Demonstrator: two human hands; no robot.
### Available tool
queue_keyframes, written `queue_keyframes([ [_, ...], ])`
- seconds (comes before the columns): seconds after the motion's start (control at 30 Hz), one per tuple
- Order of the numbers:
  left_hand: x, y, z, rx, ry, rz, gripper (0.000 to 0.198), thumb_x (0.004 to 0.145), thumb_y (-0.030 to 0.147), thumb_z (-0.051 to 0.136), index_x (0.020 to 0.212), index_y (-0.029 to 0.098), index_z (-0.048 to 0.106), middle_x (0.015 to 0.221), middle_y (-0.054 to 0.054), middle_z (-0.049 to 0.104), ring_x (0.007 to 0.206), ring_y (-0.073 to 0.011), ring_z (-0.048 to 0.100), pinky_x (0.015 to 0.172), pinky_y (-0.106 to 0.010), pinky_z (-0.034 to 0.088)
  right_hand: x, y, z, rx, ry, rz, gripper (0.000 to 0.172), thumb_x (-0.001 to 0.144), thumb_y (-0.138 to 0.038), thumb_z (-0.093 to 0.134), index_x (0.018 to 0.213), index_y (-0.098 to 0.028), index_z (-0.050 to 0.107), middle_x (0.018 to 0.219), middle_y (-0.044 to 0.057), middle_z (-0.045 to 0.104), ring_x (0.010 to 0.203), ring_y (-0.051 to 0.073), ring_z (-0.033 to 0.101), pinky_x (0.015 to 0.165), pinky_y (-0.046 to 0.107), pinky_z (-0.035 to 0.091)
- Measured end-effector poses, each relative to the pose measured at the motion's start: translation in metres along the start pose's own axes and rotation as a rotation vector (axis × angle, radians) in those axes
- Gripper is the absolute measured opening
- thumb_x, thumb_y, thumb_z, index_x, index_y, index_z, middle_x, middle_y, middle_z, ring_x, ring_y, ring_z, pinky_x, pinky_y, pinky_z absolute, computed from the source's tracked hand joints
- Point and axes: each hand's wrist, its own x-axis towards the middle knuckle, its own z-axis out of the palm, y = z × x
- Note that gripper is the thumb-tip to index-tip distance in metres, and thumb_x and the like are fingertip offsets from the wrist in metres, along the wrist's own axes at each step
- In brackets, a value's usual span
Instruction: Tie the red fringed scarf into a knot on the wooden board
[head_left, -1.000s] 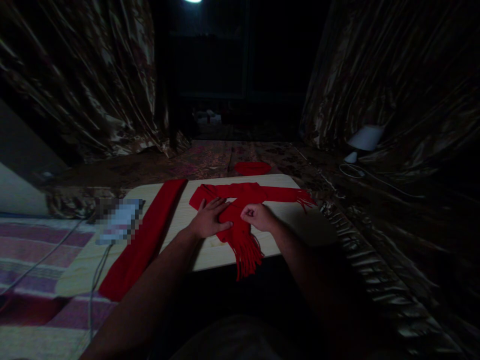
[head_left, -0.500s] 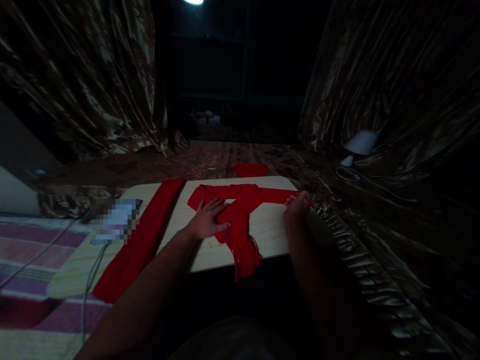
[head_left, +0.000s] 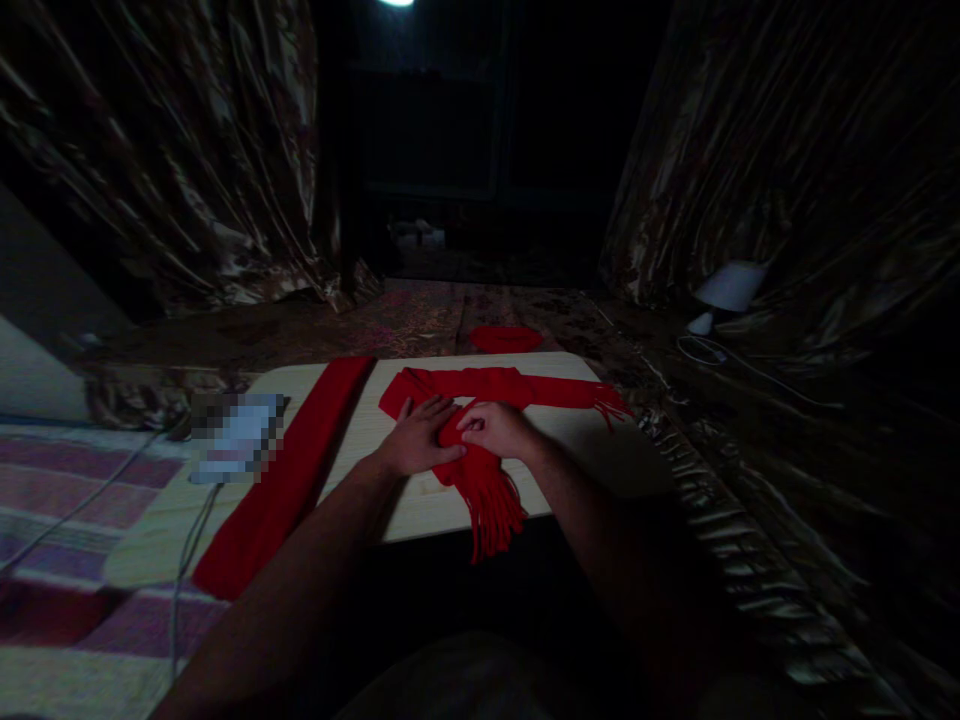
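A red fringed scarf [head_left: 480,458] lies folded across itself on the pale wooden board [head_left: 427,508]. One fringed end hangs over the board's near edge; the other stretches to the right. My left hand [head_left: 421,440] rests flat on the scarf's left part, fingers spread. Over the crossing folds, my right hand [head_left: 501,430] is closed, its curled fingertips pinched at the scarf's surface close to my left thumb. How much cloth they grip is hidden.
Left of the scarf, a long folded red cloth [head_left: 292,480] crosses the board. A pixelated flat object [head_left: 238,435] with a cable lies farther left. Beyond the board are a red item [head_left: 506,339] and, at right, a small white lamp [head_left: 731,287]. Patterned curtains [head_left: 247,150] hang behind.
My right hand has let go of the scarf's right fringed end and moved left to the crossing folds. That fringe now lies loose. My left hand stays flat in place.
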Motion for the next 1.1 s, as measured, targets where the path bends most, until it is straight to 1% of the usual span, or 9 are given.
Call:
queue_keyframes([
  [0.23, 0.001, 0.0, 0.0, -0.013, -0.017, -0.007, 0.087, 0.081, 0.069, 0.058, 0.153, 0.024, 0.04, 0.16, -0.012, 0.035, 0.149, -0.0348, 0.026, 0.119, -0.066, 0.004, 0.0, -0.015, -0.001, -0.413, -0.033, -0.004, 0.01, 0.082, -0.017, 0.066, 0.077, -0.021, 0.073, 0.087, 0.002, 0.074, 0.082, 0.017, 0.067, 0.075, 0.026, 0.047],
  [0.4, 0.001, -0.001, 0.001, -0.025, -0.008, -0.004, 0.088, 0.08, 0.07, 0.058, 0.153, 0.025, 0.039, 0.159, -0.012, 0.036, 0.149, -0.0356, 0.026, 0.118, -0.067, 0.003, -0.001, -0.007, 0.004, -0.396, 0.049, 0.0, 0.009, 0.085, -0.015, 0.06, 0.08, -0.02, 0.066, 0.088, 0.004, 0.072, 0.082, 0.016, 0.065, 0.075, 0.025, 0.046],
  [0.57, 0.001, -0.001, 0.001, -0.029, -0.002, 0.0, 0.089, 0.08, 0.072, 0.057, 0.153, 0.024, 0.04, 0.159, -0.012, 0.036, 0.149, -0.0361, 0.027, 0.118, -0.068, 0.003, 0.011, 0.032, -0.011, 0.034, 0.392, 0.172, 0.009, 0.09, -0.022, 0.054, 0.084, -0.019, 0.059, 0.068, -0.002, 0.064, 0.057, 0.011, 0.061, 0.059, 0.021, 0.047],
  [0.67, 0.001, -0.002, 0.001, -0.034, -0.004, -0.003, 0.088, 0.081, 0.071, 0.058, 0.153, 0.023, 0.041, 0.158, -0.012, 0.037, 0.148, -0.036, 0.027, 0.118, -0.068, 0.004, 0.015, 0.059, -0.038, 0.336, 0.765, 0.347, 0.018, 0.09, -0.037, 0.054, 0.085, -0.02, 0.057, 0.057, -0.006, 0.056, 0.044, 0.009, 0.052, 0.044, 0.018, 0.042],
  [0.73, 0.001, -0.003, 0.002, -0.042, 0.001, 0.002, 0.088, 0.08, 0.07, 0.058, 0.153, 0.024, 0.041, 0.158, -0.012, 0.039, 0.148, -0.036, 0.028, 0.118, -0.067, 0.003, 0.013, 0.072, -0.056, 0.5, 1.038, 0.427, 0.026, 0.09, -0.044, 0.051, 0.087, -0.019, 0.057, 0.059, -0.005, 0.056, 0.042, 0.008, 0.05, 0.041, 0.018, 0.042],
  [0.8, 0.0, -0.003, 0.003, -0.05, 0.011, 0.01, 0.088, 0.08, 0.07, 0.058, 0.153, 0.024, 0.041, 0.157, -0.012, 0.039, 0.148, -0.0358, 0.028, 0.118, -0.068, 0.003, 0.007, 0.081, -0.066, 0.602, 1.177, 0.423, 0.026, 0.086, -0.038, 0.054, 0.102, -0.019, 0.059, 0.075, -0.001, 0.064, 0.045, 0.007, 0.053, 0.043, 0.018, 0.046],
  [0.93, 0.0, -0.002, 0.003, -0.099, 0.068, 0.002, 0.079, 0.084, 0.065, 0.057, 0.15, 0.024, 0.045, 0.156, -0.012, 0.041, 0.146, -0.0341, 0.033, 0.119, -0.066, 0.007, 0.0, 0.089, -0.059, 0.581, 1.085, 0.332, 0.066, 0.069, -0.017, 0.057, 0.134, -0.025, 0.051, 0.12, 0.009, 0.066, 0.058, 0.008, 0.063, 0.052, 0.022, 0.054],
  [1.0, 0.0, -0.004, 0.002, -0.14, 0.181, -0.044, 0.063, 0.09, 0.058, 0.052, 0.144, 0.024, 0.052, 0.153, -0.011, 0.047, 0.144, -0.0311, 0.038, 0.12, -0.062, 0.013, 0.002, 0.093, -0.05, 0.474, 1.02, 0.333, 0.064, 0.067, -0.016, 0.054, 0.13, -0.022, 0.056, 0.119, 0.009, 0.067, 0.064, 0.011, 0.066, 0.057, 0.025, 0.056],
  [1.1, 0.002, -0.014, -0.001, -0.177, 0.466, -0.231, 0.047, 0.092, 0.041, 0.049, 0.131, 0.018, 0.063, 0.142, -0.013, 0.058, 0.135, -0.0288, 0.048, 0.118, -0.052, 0.028, 0.007, 0.099, -0.043, 0.267, 0.984, 0.336, 0.044, 0.068, -0.017, 0.05, 0.109, -0.018, 0.067, 0.102, 0.008, 0.074, 0.077, 0.017, 0.07, 0.073, 0.03, 0.059],
])
